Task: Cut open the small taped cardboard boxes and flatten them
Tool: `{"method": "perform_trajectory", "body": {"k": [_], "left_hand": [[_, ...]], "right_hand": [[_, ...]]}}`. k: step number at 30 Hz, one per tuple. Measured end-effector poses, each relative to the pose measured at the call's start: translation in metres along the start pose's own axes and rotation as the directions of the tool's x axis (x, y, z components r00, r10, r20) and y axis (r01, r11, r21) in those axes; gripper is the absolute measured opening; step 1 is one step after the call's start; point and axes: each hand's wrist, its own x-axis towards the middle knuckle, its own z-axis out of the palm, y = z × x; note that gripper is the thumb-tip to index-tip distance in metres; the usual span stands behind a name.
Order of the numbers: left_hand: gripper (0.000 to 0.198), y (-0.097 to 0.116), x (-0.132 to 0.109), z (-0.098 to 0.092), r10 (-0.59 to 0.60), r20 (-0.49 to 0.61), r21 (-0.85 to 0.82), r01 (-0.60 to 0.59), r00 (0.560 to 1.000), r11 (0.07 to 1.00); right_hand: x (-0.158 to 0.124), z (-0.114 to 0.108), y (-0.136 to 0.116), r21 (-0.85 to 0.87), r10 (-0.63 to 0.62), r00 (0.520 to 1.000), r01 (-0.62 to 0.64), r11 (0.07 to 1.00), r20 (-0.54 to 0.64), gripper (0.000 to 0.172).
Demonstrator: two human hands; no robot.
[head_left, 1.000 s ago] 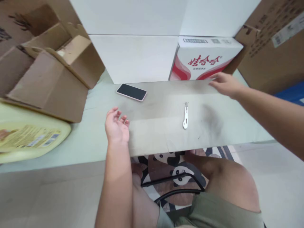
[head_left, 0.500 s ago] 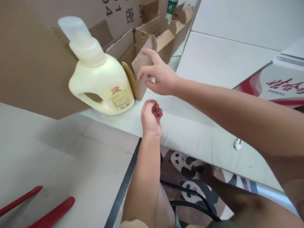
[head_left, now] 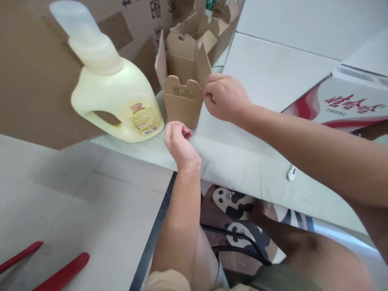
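A small open cardboard box [head_left: 182, 110] stands upright on the pale-covered table, its side flaps raised and a notched flap at the front. My right hand [head_left: 226, 97] is closed at the box's right edge, thumb and fingers pinched on the side flap [head_left: 203, 66]. Below the box's front face, my left hand [head_left: 179, 142] is curled with its fingers folded in; no object shows in it. Left of the box is a large jug of pale yellow liquid [head_left: 118, 99] with a handle, a label and a tall translucent cap.
Behind stands a big printed carton [head_left: 27, 72]. More open cardboard boxes [head_left: 222, 34] and a green-and-white container [head_left: 209, 7] are at the back. On the right are a red-and-white carton [head_left: 348, 101] and a small white object [head_left: 292, 172]. Red bars [head_left: 63, 273] show lower left.
My right hand has gone from spread fingers to a pinch on the box's flap. The box now faces me squarely with its flaps up. My left hand has moved slightly left and up.
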Motion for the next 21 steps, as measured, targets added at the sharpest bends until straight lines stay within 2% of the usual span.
{"method": "perform_trajectory", "body": {"k": [2,4,5,6,8,9,10,11,12,13,14,15,16,17,19,20,21], "left_hand": [[0.014,0.001,-0.005,0.002,0.221,-0.072,0.049,-0.218,0.973,0.975],[0.014,0.002,-0.007,0.004,0.399,-0.11,0.106,-0.388,0.91,0.915],[0.012,0.002,-0.007,0.005,0.437,-0.115,0.129,-0.423,0.892,0.897],[0.01,0.001,-0.006,0.007,0.438,-0.107,0.145,-0.422,0.893,0.895],[0.009,-0.006,-0.002,0.01,0.348,-0.052,0.166,-0.335,0.936,0.927],[0.016,-0.012,-0.002,0.012,0.269,0.043,0.167,-0.272,0.962,0.948],[0.022,-0.018,-0.002,0.015,0.186,0.172,0.164,-0.214,0.967,0.963],[0.03,-0.024,-0.005,0.018,0.096,0.321,0.164,-0.155,0.942,0.974],[0.038,-0.031,-0.009,0.022,0.007,0.477,0.172,-0.101,0.879,0.98],[0.046,-0.037,-0.016,0.026,-0.066,0.613,0.189,-0.065,0.787,0.98],[0.051,-0.043,-0.024,0.03,-0.112,0.715,0.203,-0.052,0.69,0.978],[0.052,-0.048,-0.033,0.035,-0.126,0.788,0.204,-0.061,0.603,0.977],[0.053,-0.053,-0.041,0.038,-0.095,0.819,0.176,-0.091,0.566,0.98],[0.053,-0.057,-0.049,0.042,-0.056,0.835,0.151,-0.13,0.547,0.98],[0.054,-0.065,-0.061,0.048,0.027,0.828,0.128,-0.235,0.56,0.964],[0.053,-0.069,-0.065,0.051,0.046,0.82,0.15,-0.291,0.571,0.945],[0.051,-0.073,-0.067,0.053,0.055,0.811,0.185,-0.343,0.583,0.921]], "right_hand": [[-0.032,-0.005,0.018,0.056,-0.003,0.994,0.009,0.998,-0.11,0.022],[-0.076,-0.014,0.033,0.113,-0.052,0.969,0.082,0.99,-0.243,0.018],[-0.102,-0.018,0.04,0.136,-0.097,0.945,0.146,0.98,-0.313,0.016],[-0.13,-0.022,0.046,0.149,-0.158,0.904,0.233,0.961,-0.397,0.013],[-0.188,-0.028,0.056,0.146,-0.21,0.802,0.344,0.927,-0.559,0.006],[-0.215,-0.028,0.061,0.149,-0.166,0.802,0.302,0.942,-0.574,0.003],[-0.24,-0.026,0.066,0.165,-0.085,0.788,0.231,0.959,-0.609,0.002],[-0.262,-0.023,0.07,0.176,-0.028,0.772,0.18,0.968,-0.634,0.003],[-0.28,-0.018,0.073,0.185,0.034,0.756,0.116,0.976,-0.654,0.008],[-0.294,-0.012,0.075,0.19,0.128,0.744,-0.001,0.982,-0.656,0.016],[-0.304,-0.006,0.076,0.182,0.177,0.696,-0.068,0.981,-0.696,0.027],[-0.311,0.001,0.075,0.211,0.258,0.673,-0.153,0.965,-0.694,0.039],[-0.315,0.008,0.074,0.277,0.365,0.649,-0.238,0.931,-0.668,0.05],[-0.316,0.014,0.071,0.37,0.476,0.612,-0.301,0.879,-0.632,0.058],[-0.317,0.025,0.065,0.603,0.671,0.565,-0.343,0.72,-0.48,0.067],[-0.316,0.028,0.061,0.697,0.722,0.558,-0.318,0.642,-0.41,0.065],[-0.317,0.031,0.059,0.759,0.732,0.577,-0.274,0.591,-0.362,0.057]]}}
